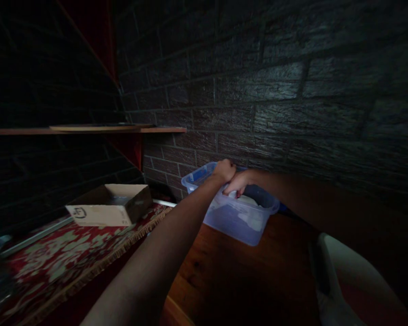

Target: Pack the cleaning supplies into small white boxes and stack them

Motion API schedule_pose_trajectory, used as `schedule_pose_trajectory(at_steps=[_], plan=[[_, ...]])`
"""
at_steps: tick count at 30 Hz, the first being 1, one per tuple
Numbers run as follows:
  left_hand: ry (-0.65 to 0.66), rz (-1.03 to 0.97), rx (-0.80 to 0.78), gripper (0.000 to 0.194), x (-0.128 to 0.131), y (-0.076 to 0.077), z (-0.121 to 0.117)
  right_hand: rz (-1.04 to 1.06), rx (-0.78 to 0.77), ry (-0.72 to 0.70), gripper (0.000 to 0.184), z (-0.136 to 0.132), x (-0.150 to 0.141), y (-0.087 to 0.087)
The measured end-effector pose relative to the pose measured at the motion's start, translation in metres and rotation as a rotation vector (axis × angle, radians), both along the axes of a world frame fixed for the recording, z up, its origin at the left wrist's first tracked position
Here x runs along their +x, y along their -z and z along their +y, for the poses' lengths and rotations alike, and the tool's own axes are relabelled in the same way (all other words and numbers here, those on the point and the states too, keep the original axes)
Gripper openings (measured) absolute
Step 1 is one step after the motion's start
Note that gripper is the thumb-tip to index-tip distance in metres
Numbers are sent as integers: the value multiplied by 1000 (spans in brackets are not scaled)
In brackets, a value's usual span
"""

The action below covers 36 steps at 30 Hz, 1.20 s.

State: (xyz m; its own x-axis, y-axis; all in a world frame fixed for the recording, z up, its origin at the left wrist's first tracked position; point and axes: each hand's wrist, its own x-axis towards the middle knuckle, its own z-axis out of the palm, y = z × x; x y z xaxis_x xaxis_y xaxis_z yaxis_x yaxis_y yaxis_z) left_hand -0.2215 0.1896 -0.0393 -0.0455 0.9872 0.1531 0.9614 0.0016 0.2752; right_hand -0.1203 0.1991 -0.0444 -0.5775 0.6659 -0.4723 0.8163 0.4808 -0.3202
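Observation:
A clear plastic storage bin (236, 225) stands on the brown wooden table, close to the dark brick wall. My left hand (225, 168) is curled over the far part of the bin; its fingertips and anything in them are hidden. My right hand (238, 182) crosses in front of it, touching or nearly touching it, with the fingers bent down into the bin. They close on a white, soft-looking item (247, 199) whose kind is unclear. Something blue (200, 174) shows through the bin's far left side.
An open cardboard box (102, 215) sits on a red patterned, fringed cloth (68, 246) to the left. Above it a wooden shelf (166, 130) juts from the wall. A pale, rounded object (353, 267) is at the lower right of the wooden table (221, 267).

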Motion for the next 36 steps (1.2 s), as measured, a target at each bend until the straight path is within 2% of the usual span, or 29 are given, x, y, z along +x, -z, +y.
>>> schedule_pose_trajectory(at_steps=[5, 8, 11, 13, 16, 18, 22, 26, 29, 31, 33, 36], plan=[[-25, -106, 143, 34, -17, -20, -22, 6, 16, 7, 30, 0, 16, -42], [22, -184, 172, 32, -20, -29, -36, 68, 42, 24, 29, -5, 47, -74], [99, -260, 199, 27, -13, -38, -49, 168, 77, 59, 29, -14, 88, -110], [176, -304, 207, 33, -2, -44, -59, 243, 107, 95, 36, -24, 117, -134], [340, -357, 216, 64, 21, -55, -76, 336, 151, 143, 47, -45, 158, -166], [460, -391, 223, 77, 40, -62, -87, 371, 179, 167, 49, -61, 180, -182], [620, -486, 243, 78, 81, -73, -106, 412, 195, 178, 50, -97, 210, -201], [658, -632, 318, 73, 125, -75, -125, 483, 184, 156, 50, -128, 233, -216], [664, -780, 369, 55, 158, -69, -143, 596, 230, 163, 49, -144, 251, -221], [653, -895, 400, 46, 180, -61, -154, 731, 317, 184, 53, -154, 263, -211], [639, -1007, 428, 44, 202, -52, -166, 893, 426, 219, 58, -165, 274, -186], [645, -1161, 449, 48, 234, -40, -183, 1105, 546, 275, 62, -188, 293, -126]])
